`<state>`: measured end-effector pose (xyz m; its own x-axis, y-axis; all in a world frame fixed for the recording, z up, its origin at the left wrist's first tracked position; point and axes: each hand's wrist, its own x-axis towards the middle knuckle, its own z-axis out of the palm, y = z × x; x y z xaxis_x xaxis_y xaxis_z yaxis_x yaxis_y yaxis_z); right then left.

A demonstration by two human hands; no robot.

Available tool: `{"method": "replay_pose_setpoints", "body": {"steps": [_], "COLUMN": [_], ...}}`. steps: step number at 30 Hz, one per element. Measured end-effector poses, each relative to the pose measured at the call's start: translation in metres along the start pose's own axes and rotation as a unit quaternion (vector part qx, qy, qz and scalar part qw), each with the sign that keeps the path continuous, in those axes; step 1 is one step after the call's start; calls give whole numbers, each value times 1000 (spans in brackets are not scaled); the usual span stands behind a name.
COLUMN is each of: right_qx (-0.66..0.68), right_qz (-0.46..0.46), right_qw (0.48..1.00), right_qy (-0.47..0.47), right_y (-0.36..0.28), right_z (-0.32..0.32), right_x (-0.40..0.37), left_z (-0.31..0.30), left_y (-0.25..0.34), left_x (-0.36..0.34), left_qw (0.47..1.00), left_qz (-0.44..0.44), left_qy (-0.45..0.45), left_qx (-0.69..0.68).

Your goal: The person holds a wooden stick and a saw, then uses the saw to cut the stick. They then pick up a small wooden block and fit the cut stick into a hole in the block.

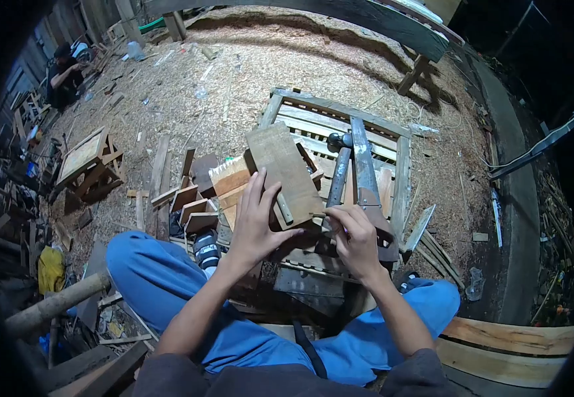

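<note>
A flat rectangular wooden board (283,162) lies tilted over a slatted wooden table (402,178). My left hand (255,221) rests on the board's lower left edge, its fingers apart and lying flat. At the board's lower right corner, my right hand (353,239) has its fingers pinched together; what they hold is too small to make out. A short light wooden strip (284,207) lies on the board between the hands. Right of the board are a hammer (340,172) and a handsaw (365,165) on the slats.
Small wood pieces (197,213) stand left of the board. A wooden stool (85,159) is farther left, and a person (65,76) sits at the upper left. A long bench (313,20) crosses the top. Sawdust covers the ground. Planks (512,337) lie at the lower right.
</note>
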<state>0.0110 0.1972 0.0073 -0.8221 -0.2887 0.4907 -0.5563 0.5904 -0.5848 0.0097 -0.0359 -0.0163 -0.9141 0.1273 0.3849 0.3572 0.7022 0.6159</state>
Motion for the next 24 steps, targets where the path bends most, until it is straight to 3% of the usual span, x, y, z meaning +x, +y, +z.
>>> {"method": "replay_pose_setpoints", "body": {"steps": [6,15,24], "right_qx": [16,5,-49], "right_qz": [58,1,5], "right_qw": [998,999,997], "right_qy": [4,-47,-59], "right_y": [-14,-33,-35], "right_z": [6,10,14], "right_x": [9,6,-17], "left_z": [4,-23,-14], "left_y": [-11,-11,-11], "left_x": [0,-23,-35], "left_qw": [996,980,978], "left_qz": [-23,58,89], "left_qy": [-21,-114,-113], "left_qx": [-82,-150,-154]}}
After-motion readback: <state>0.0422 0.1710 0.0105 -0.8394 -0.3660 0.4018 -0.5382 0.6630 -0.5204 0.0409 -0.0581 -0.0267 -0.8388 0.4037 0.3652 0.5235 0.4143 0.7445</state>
